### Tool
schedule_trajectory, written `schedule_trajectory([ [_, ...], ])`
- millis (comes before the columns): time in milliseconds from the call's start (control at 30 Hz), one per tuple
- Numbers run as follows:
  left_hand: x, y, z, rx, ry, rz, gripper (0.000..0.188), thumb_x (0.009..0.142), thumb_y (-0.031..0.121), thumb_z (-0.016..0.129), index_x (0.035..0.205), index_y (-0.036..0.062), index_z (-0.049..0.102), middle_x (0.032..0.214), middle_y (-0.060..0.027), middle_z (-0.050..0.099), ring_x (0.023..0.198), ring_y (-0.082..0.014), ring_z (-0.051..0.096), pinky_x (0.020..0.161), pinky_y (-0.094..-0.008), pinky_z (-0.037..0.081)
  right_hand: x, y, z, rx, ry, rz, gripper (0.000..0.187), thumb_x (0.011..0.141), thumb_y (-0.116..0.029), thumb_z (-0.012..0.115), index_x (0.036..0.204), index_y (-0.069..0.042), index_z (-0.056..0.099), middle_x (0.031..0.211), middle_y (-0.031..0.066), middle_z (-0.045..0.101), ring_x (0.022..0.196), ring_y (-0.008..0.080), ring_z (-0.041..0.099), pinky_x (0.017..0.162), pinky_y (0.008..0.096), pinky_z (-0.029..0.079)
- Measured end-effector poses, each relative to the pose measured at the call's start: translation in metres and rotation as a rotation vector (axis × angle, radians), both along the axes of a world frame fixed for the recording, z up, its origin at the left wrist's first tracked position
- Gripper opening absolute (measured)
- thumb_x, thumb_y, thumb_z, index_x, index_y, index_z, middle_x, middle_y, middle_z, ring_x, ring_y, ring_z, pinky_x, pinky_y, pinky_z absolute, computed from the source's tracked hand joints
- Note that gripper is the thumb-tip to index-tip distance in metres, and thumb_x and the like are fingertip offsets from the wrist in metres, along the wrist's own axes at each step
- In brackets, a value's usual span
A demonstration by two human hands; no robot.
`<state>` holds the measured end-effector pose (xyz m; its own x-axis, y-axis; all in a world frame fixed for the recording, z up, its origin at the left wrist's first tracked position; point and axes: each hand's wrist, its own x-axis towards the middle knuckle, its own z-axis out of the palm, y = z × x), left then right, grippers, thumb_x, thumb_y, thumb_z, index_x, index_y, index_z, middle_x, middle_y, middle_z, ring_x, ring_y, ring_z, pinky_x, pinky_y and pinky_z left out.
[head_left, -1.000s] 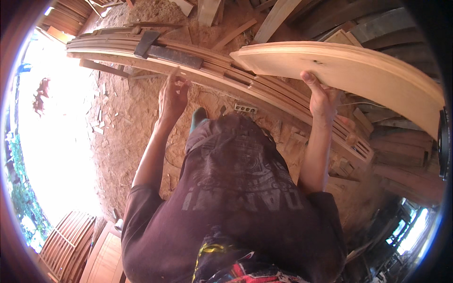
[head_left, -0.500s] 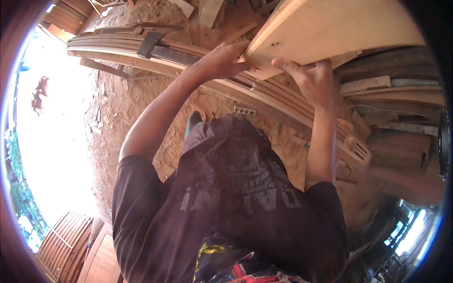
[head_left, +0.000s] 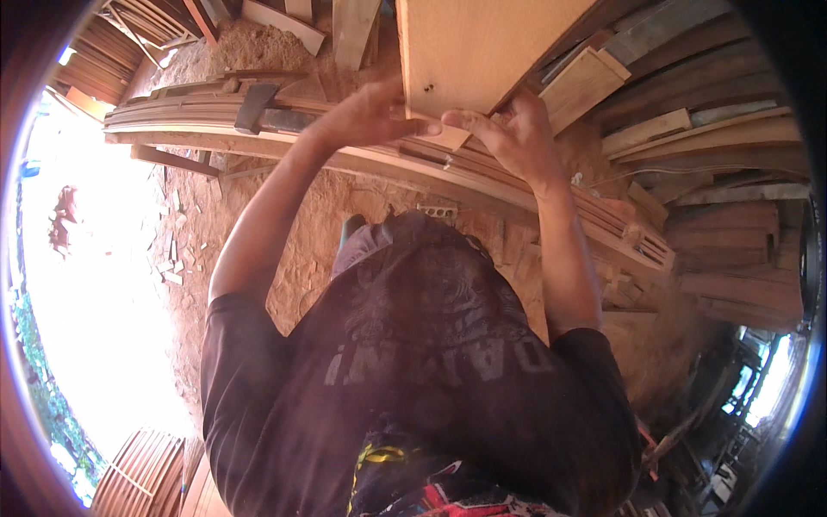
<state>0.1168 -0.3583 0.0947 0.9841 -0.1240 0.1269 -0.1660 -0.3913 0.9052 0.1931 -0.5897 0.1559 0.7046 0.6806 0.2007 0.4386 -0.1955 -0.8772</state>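
A broad, pale wooden board (head_left: 482,56) stretches away from me, its near end between my two hands. There is a small dark mark near its near left corner. My left hand (head_left: 372,116) is closed at that corner, its thumb along the near end and its fingers partly hidden and blurred. Around the right edge, my right hand (head_left: 515,142) grips the board, thumb toward the near end and the other fingers partly hidden behind. Below the board runs a long stack of wooden strips (head_left: 345,155).
A dark-headed tool (head_left: 256,108) lies on the strips at the left. Planks (head_left: 650,133) are piled at the right. On the dusty floor lie a pale socket strip (head_left: 438,210) and scattered wood offcuts (head_left: 175,258). Bundled slats (head_left: 138,474) stand at the lower left.
The board has swung leftward, from pointing far right to pointing nearly straight away from me. Both hands have shifted left with its near end.
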Motion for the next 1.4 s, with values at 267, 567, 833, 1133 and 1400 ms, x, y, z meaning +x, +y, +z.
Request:
schedule_trajectory([
  [267, -0.006, -0.059, 0.197, -0.573, -0.379, 0.159, 0.079, 0.089, 0.058, 0.075, 0.125, -0.0103, 0.058, 0.098, -0.0264, 0.072, 0.088, -0.032, 0.075, 0.071, -0.0445, 0.066, 0.039, -0.024, -0.063, 0.791, 0.612, -0.109, 0.042, 0.105, -0.038, 0.058, 0.129, -0.004, 0.065, 0.127, 0.0094, 0.067, 0.119, 0.0225, 0.062, 0.107, 0.0387, 0.047],
  [567, 0.02, -0.075, 0.19, -0.515, -0.659, 0.085, 0.06, 0.092, 0.043, 0.078, 0.116, -0.0098, 0.061, 0.095, -0.0207, 0.075, 0.082, -0.0224, 0.076, 0.069, -0.0317, 0.065, 0.037, 0.03, -0.107, 0.509, 0.527, -0.365, 0.066, 0.106, -0.046, 0.052, 0.157, -0.01, 0.032, 0.158, 0.0107, 0.041, 0.14, 0.0214, 0.046, 0.117, 0.0397, 0.04],
  [833, 0.028, -0.084, 0.181, -0.522, -0.709, 0.133, 0.063, 0.09, 0.044, 0.08, 0.115, -0.01, 0.061, 0.094, -0.0217, 0.074, 0.081, -0.0232, 0.076, 0.066, -0.0327, 0.065, 0.133, -0.048, 0.096, 0.139, -0.416, -0.333, 0.061, 0.107, -0.048, 0.049, 0.153, -0.009, 0.038, 0.146, 0.0101, 0.049, 0.126, 0.0194, 0.051, 0.105, 0.0371, 0.043],
  [1133, 0.032, -0.073, 0.174, -0.597, -0.568, 0.224, 0.078, 0.088, 0.053, 0.079, 0.124, -0.0126, 0.055, 0.098, -0.0226, 0.072, 0.083, -0.0258, 0.075, 0.069, -0.0348, 0.065, 0.153, -0.005, 0.132, 0.19, -0.486, -0.312, 0.058, 0.109, -0.049, 0.045, 0.149, -0.007, 0.045, 0.134, 0.0095, 0.057, 0.109, 0.0172, 0.055, 0.092, 0.034, 0.045],
  [1400, 0.023, -0.063, 0.169, -0.469, -0.582, 0.399, 0.078, 0.091, 0.062, 0.071, 0.124, -0.0082, 0.058, 0.101, -0.0182, 0.071, 0.088, -0.024, 0.072, 0.077, -0.0351, 0.062, 0.063, -0.001, 0.081, 0.745, -0.197, -0.107, 0.057, 0.11, -0.05, 0.042, 0.144, -0.006, 0.052, 0.123, 0.009, 0.064, 0.095, 0.0152, 0.06, 0.081, 0.0314, 0.048],
])
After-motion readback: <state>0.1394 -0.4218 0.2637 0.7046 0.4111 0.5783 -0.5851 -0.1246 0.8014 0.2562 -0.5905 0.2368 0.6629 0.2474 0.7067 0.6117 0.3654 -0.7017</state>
